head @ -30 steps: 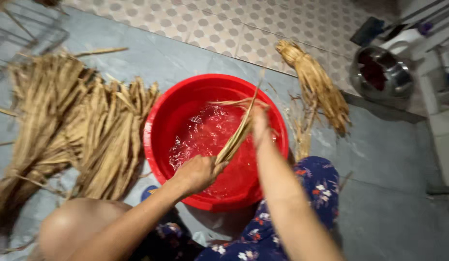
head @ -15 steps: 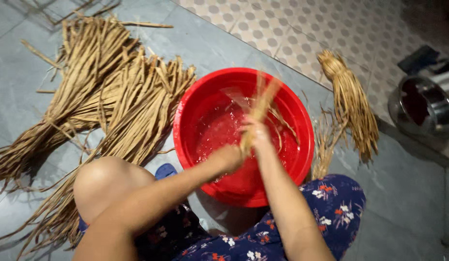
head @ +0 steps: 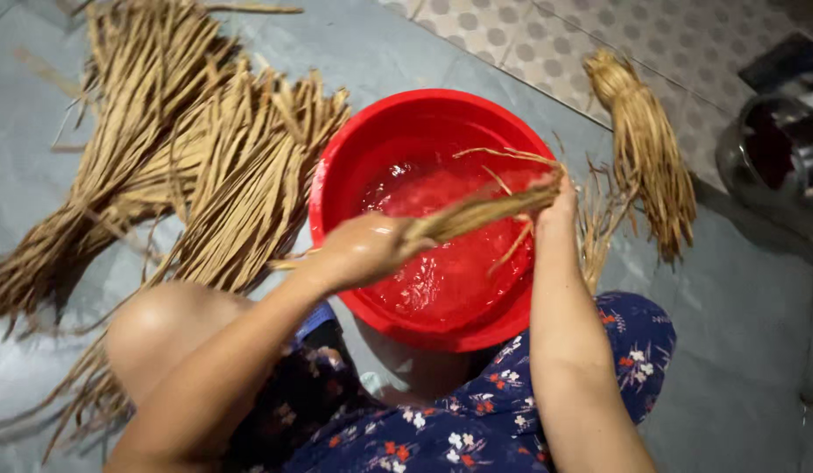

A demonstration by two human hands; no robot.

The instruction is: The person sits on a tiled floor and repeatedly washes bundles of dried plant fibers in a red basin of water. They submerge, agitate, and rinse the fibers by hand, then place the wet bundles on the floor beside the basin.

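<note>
Since a moment ago the wet straw bundle (head: 477, 213) has turned level above the red basin (head: 354, 149); left hand (head: 363, 250) and right hand (head: 555, 197) both grip its ends, so washing goes on

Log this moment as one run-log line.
left hand: grips straw bundle | right hand: grips other end | bundle over red basin of water

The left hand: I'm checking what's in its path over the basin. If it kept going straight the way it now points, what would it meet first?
The left hand points rightward along the wet fibre bundle it grips. Straight on, it would probably first meet the right hand holding the bundle's other end, above the red basin. Depth is unclear.
</note>
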